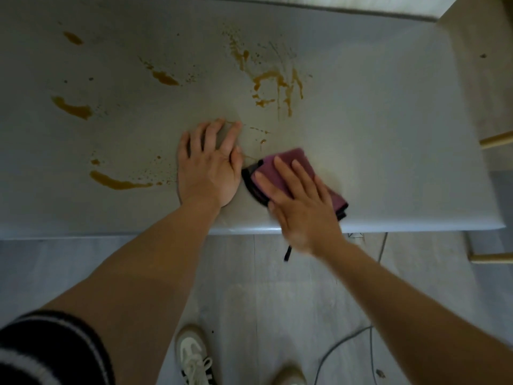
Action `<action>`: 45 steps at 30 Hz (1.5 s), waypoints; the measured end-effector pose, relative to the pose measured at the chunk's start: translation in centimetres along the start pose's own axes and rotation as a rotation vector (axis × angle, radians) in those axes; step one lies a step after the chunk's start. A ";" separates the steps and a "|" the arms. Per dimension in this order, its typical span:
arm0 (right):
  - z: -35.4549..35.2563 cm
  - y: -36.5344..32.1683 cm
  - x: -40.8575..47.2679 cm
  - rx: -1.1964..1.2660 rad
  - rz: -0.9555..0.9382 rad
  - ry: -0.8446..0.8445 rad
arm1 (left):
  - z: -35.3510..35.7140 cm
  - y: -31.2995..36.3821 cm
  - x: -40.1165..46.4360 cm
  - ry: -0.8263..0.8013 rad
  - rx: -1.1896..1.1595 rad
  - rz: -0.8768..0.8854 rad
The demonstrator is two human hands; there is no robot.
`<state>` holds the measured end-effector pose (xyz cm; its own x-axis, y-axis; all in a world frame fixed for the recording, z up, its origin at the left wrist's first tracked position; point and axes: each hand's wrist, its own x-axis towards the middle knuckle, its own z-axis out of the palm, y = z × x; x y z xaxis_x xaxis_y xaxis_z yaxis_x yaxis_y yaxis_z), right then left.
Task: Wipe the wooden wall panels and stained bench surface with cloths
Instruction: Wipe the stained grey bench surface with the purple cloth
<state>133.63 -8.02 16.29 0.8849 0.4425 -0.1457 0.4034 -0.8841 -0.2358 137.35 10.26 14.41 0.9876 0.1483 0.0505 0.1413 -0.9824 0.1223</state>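
Note:
A pale grey bench surface (pixel 388 120) fills the upper half of the head view, marked with several yellow-brown stains (pixel 274 84). My right hand (pixel 299 201) presses flat, fingers straight, on a folded purple cloth (pixel 291 165) with a black edge near the bench's front edge. My left hand (pixel 211 165) rests flat on the bare bench just left of the cloth, fingers spread. More stains lie to the left (pixel 119 183) and far left (pixel 72 108). The wooden wall panels are not in view.
A pale wooden piece (pixel 480 79) stands to the right of the bench, with wooden rungs (pixel 497 140) below it. A grey floor (pixel 277 287) lies in front, with a grey cable (pixel 344 343) and my shoes (pixel 194 354) on it.

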 end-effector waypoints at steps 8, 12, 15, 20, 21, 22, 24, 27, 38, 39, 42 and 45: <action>-1.8 0.2 3.6 0.011 0.179 -0.044 | -0.1 0.0 0.0 0.017 -0.013 -0.002; 0.1 -1.7 -0.5 0.051 0.079 -0.056 | -0.1 -0.2 0.0 0.010 -0.013 0.001; -0.7 0.1 1.3 0.068 0.078 -0.090 | -0.1 -0.1 0.1 0.013 -0.019 0.004; -2.6 2.8 7.5 0.044 0.236 -0.080 | 0.0 -0.1 0.1 0.004 -0.030 0.004; -2.9 2.9 8.3 0.047 0.262 -0.074 | 0.0 -0.1 0.1 0.000 -0.034 0.005; -3.0 2.8 8.7 0.044 0.283 -0.067 | 0.0 -0.2 0.1 -0.008 -0.036 0.006; -3.0 2.4 8.7 0.041 0.308 -0.068 | 0.0 -0.3 0.2 -0.030 -0.036 0.003; -3.1 1.0 6.5 0.074 0.334 -0.107 | -0.4 -0.1 0.2 -0.063 -0.013 0.013; -3.3 3.3 7.9 -0.003 0.300 -0.063 | -2.8 0.8 8.2 -0.077 0.010 0.031; -3.4 3.7 8.8 0.004 0.316 -0.056 | -2.7 0.9 9.5 -0.088 0.019 0.009; -3.7 5.1 11.4 0.018 0.310 -0.018 | -2.1 0.6 13.0 -0.077 0.046 -0.057; -4.2 6.3 13.5 0.016 0.293 -0.023 | -1.4 -0.4 15.9 -0.056 0.016 -0.125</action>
<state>149.08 -8.30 16.87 0.9576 0.1717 -0.2315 0.1270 -0.9724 -0.1959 152.93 13.18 16.52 0.9644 0.2638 -0.0200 0.2644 -0.9584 0.1079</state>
